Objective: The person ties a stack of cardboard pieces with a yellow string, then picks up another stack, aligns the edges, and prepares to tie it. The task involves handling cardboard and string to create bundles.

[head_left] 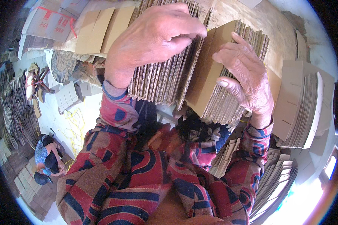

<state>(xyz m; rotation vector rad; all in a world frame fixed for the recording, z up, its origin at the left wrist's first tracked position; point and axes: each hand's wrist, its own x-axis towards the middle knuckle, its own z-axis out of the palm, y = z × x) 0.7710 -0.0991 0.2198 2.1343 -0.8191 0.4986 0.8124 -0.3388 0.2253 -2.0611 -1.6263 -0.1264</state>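
Two bundles of brown corrugated cardboard sheets stand on edge in front of me, with a gap between them. Over the left bundle [157, 82] is my left hand [157, 37], its fingers curled and pressed together beside the sheets' top edges. What lies in that pinch, if anything, is hidden. On the right bundle [229, 97] rests my right hand [248, 75], thumb and fingers apart across the edges. The flat brown face of its first sheet [204, 78] is turned toward the gap.
Folded cardboard [95, 30] and a printed carton [49, 24] lie at the far left. More cardboard stacks [300, 108] stand at right. A person [47, 157] bends over on the left, near yellow strapping [75, 127] on the floor. A round woven object [64, 65] stands behind.
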